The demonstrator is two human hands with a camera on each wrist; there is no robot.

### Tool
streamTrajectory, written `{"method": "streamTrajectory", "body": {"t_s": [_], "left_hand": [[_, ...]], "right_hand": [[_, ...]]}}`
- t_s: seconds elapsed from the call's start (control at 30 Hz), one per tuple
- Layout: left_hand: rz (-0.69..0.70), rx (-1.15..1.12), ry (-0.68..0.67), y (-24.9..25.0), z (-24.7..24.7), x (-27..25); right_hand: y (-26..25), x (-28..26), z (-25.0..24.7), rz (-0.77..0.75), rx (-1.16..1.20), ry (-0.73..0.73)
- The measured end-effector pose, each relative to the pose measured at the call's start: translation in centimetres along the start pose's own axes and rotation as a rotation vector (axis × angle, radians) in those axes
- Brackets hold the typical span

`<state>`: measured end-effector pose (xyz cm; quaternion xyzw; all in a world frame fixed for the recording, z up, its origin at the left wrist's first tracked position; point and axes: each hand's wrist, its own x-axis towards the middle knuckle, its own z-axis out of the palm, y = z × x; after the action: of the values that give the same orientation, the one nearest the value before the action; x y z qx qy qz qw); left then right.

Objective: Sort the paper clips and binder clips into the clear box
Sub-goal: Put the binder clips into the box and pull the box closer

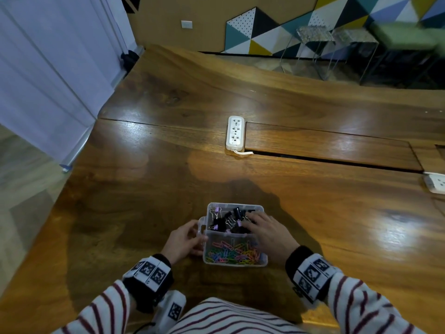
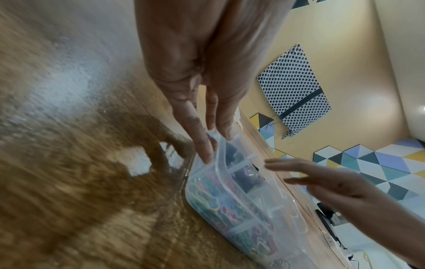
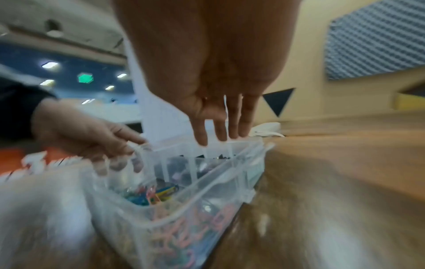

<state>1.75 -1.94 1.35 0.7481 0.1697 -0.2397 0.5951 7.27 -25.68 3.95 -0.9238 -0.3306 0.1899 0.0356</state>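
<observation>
While I look down at the wooden table [image 1: 144, 189], the clear box [image 1: 262, 260] sits just in front of me, its long axis running straight away from my body toward the white power strip [image 1: 234, 133], which lies well beyond the box. The box is split crosswise into two compartments. The one nearer me holds colourful paper clips [image 1: 232, 253], lying flat in a jumble. The one farther from me holds binder clips [image 1: 226, 221], mostly black, a few lilac, piled at mixed angles with wire handles sticking up.

My left hand [image 1: 184, 239] is at the box's left side, fingers loosely curled, their tips against the small latch tab and the wall there; whether they truly grip it I cannot tell. My right hand [image 1: 267, 231] is over the box's far right part, fingers straight and spread above the binder clips, holding nothing. A second power strip [image 1: 434, 183] lies far to the right of the box.
</observation>
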Motion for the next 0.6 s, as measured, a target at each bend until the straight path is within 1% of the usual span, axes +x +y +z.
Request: {"method": "streamTrajectory", "body": {"t_s": [0.03,0.1,0.13,0.17,0.2,0.23,0.27,0.3,0.37,0.47,0.6], "left_hand": [[0.0,-0.01,0.004,0.0,0.0,0.1],[-0.016,-0.034,0.024,-0.2,0.0,0.0],[-0.027,-0.042,0.034,-0.3,0.0,0.0],[-0.033,-0.048,0.038,-0.4,0.1,0.0],[-0.035,-0.047,0.037,-0.4,0.1,0.0],[-0.032,-0.046,0.032,-0.4,0.1,0.0],[-0.023,-0.041,0.03,-0.3,0.2,0.1],[-0.015,-0.039,0.03,-0.2,0.2,0.3],[-0.01,-0.039,0.024,0.2,0.2,0.7],[-0.021,-0.069,-0.007,0.9,0.1,1.1],[-0.024,-0.074,-0.021,1.2,0.1,1.4]], "right_hand": [[0.4,-0.5,0.2,0.057,0.1,0.1],[2.0,-1.7,0.9,0.288,0.288,0.298],[2.9,-2.2,1.3,0.408,0.383,0.3],[3.7,-2.7,1.6,0.497,0.52,0.236],[4.2,-3.0,1.9,0.551,0.7,0.107],[4.2,-3.1,2.1,0.56,0.9,-0.048],[4.1,-3.2,2.2,0.524,1.038,-0.167],[3.9,-3.1,2.3,0.473,1.079,-0.227],[3.5,-2.8,2.2,0.404,1.007,-0.214],[3.7,-2.2,1.9,0.409,0.97,-0.159],[4.1,-2.0,1.8,0.42,1.003,-0.141]]}}
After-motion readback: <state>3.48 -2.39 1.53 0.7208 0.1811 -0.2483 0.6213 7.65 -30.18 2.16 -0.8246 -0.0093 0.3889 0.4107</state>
